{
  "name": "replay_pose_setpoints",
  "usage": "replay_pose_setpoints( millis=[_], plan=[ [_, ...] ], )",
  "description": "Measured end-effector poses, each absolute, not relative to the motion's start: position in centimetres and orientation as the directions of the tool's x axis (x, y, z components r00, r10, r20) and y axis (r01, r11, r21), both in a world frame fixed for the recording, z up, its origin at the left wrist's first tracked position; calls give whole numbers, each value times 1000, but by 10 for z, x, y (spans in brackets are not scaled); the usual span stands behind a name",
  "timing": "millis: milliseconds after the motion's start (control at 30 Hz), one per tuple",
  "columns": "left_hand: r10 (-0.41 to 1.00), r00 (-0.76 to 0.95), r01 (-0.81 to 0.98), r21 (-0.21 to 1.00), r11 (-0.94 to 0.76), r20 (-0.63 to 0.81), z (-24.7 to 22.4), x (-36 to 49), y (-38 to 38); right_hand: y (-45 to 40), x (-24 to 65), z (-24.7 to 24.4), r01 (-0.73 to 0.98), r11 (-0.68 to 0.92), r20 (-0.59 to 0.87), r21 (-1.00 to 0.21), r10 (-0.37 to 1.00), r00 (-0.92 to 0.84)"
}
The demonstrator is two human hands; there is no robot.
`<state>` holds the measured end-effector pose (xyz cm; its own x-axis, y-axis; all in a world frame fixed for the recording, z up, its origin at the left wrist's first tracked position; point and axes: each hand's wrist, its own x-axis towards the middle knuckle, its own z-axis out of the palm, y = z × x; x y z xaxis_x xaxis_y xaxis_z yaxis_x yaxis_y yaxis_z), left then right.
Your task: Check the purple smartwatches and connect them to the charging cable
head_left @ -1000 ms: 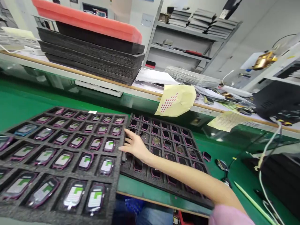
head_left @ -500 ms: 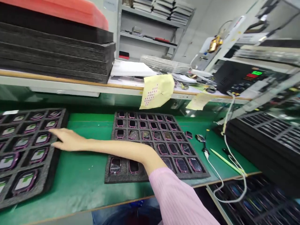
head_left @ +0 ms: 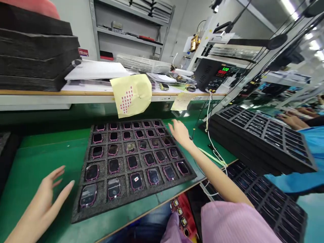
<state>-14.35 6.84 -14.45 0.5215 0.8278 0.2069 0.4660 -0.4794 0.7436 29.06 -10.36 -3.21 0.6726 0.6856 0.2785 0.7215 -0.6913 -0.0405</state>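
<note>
My left hand (head_left: 43, 206) hovers flat and released over the green tabletop (head_left: 37, 152), just beside the left edge of the black foam tray (head_left: 101, 206), near its front left corner. My right hand (head_left: 180, 132) reaches across to the tray's far right corner, fingers spread, grasping nothing; its fingertips sit at the tray edge, though I cannot tell whether they touch the foam. The tray lies in the middle of the tabletop, close to the front edge, with pink-rimmed watch cases (head_left: 132, 162) seated one to a pocket in rows. Behind it a yellow sheet with red dots (head_left: 131, 94) hangs over the back ledge. To the right a stack of empty black trays (head_left: 260, 138) rests on the tabletop's right end, white cables (head_left: 211, 148) trailing down beside it.

As I judge it, both hands are bracketing the tray, one at each side, so the step in hand is getting hold of it. The next move calls for closing both hands on opposite edges evenly, keeping the foam level so no case tips out of its pocket.
</note>
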Motion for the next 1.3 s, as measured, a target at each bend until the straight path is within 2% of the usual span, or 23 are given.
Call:
replay_pose_setpoints(
  millis=[67, 167, 267, 433, 633, 800, 867, 900, 933, 1000, 1033, 1067, 1100, 1167, 1233, 1300],
  plan=[
    [785, 606, 437, 771, -464, 129, -156, -113, 60, -129, 319, -57, 600, -800, 234, 12, 586, 776],
    [766, 613, 387, 773, -503, 192, -169, -84, 52, -152, 335, -90, 521, -851, 188, 68, 524, 831],
    [799, 560, 399, 774, -491, 219, -175, -76, 50, -162, 340, -106, 532, -843, 193, 82, 537, 821],
    [802, 562, 401, 781, -479, 203, -175, -80, 48, -169, 349, -105, 560, -828, 227, 32, 552, 803],
    [792, 567, 449, 721, -528, 228, -158, -78, 37, -163, 349, -101, 558, -828, 265, -62, 525, 809],
    [826, 510, 520, 679, -518, 240, -141, -85, 21, -162, 348, -117, 552, -829, 219, -93, 524, 823],
    [864, 476, 569, 692, -444, 163, -136, -82, 25, -161, 358, -122, 539, -835, 178, -111, 517, 837],
    [877, 465, 589, 696, -410, 123, -133, -80, 27, -162, 363, -123, 525, -840, 164, -135, 504, 848],
    [886, 455, 607, 696, -384, 93, -132, -80, 28, -164, 367, -123, 500, -831, 150, -245, 477, 866],
    [905, 424, 635, 697, -332, 45, -130, -81, 27, -170, 372, -122, 379, -694, 122, -612, 390, 913],
    [912, 409, 643, 701, -310, 28, -131, -82, 26, -171, 372, -121, 295, -570, 91, -767, 357, 930],
    [920, 393, 642, 711, -285, 14, -133, -84, 24, -171, 372, -119, 218, -448, 63, -867, 336, 940],
    [923, 384, 633, 729, -261, -3, -135, -85, 23, -168, 370, -116, 172, -367, 47, -914, 326, 944],
    [930, 367, 626, 746, -227, -25, -142, -88, 21, -154, 363, -107, 153, -316, 40, -936, 337, 941],
    [927, 368, 628, 754, -193, -69, -148, -91, 20, -133, 350, -93, 200, -309, 47, -930, 439, 897],
    [921, 382, 626, 755, -196, -78, -151, -92, 20, -108, 331, -80, 298, -275, 72, -914, 614, 786]
  ],
)
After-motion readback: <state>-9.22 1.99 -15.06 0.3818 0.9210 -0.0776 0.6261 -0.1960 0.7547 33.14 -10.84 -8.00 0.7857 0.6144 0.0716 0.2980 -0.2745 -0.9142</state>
